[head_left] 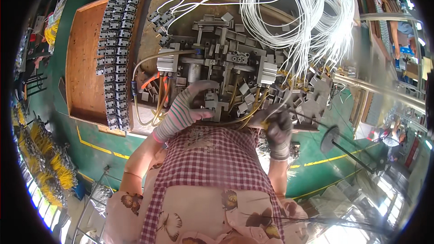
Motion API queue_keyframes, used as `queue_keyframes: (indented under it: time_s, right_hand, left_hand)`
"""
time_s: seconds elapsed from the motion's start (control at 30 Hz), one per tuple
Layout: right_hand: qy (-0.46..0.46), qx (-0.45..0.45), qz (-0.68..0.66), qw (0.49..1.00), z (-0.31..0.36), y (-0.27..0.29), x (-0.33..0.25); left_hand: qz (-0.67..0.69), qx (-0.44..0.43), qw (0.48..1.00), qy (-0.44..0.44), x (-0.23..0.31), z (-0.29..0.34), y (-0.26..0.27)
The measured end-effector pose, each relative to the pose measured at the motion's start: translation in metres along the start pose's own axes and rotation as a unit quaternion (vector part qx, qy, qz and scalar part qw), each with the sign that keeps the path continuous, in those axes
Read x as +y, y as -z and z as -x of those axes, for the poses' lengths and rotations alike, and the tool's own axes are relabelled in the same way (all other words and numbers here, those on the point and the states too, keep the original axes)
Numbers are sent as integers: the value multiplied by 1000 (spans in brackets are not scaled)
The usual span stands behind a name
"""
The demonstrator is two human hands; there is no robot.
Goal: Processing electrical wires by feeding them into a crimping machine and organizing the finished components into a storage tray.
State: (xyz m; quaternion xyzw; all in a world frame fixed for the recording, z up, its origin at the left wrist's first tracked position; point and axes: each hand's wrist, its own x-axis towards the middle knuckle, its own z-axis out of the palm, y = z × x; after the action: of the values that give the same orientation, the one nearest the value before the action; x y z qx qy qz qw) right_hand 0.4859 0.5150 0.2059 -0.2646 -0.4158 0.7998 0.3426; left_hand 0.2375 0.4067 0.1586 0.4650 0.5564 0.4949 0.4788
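My left hand [183, 108], in a striped glove with grey fingertips, curves around the near end of the metal fixture [221, 63]. Its thumb and fingers are spread on either side of a small metal block [211, 100], and I see nothing gripped between them. To the right, my right hand [278, 131] wears a dark grey glove, its fingers closed on a white cable [285, 101] that runs up toward the coiled bundle. The cable's tip by the fingers is blurred. Two silver air cylinders [167, 61] [267, 72] flank the fixture.
Coiled white cables [275, 13] lie at the back right. Loose grey metal pieces [312, 104] cover the bench's right side. At the left, a wooden tray [83, 63] holds rows of small grey-black connector blocks [121, 54]. Air hoses [135, 74] loop nearby; a rod with a black disc [332, 139] stands right.
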Motion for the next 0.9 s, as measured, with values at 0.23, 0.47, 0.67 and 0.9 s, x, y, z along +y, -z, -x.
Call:
queue_keyframes:
  time_s: [0.23, 0.47, 0.67, 0.9]
  right_hand:
    - [133, -73, 451, 879, -46, -44, 24]
    - [102, -67, 360, 925, -53, -32, 34]
    - [155, -174, 400, 887, -66, -29, 33]
    - [172, -169, 603, 760, -85, -26, 31]
  left_hand:
    - [206, -40, 973, 93, 10, -4, -6]
    - [-217, -92, 972, -17, 32, -18, 1]
    - [-12, -4, 1000, 27, 15, 0, -9]
    - [181, 68, 967, 164, 0, -19, -15]
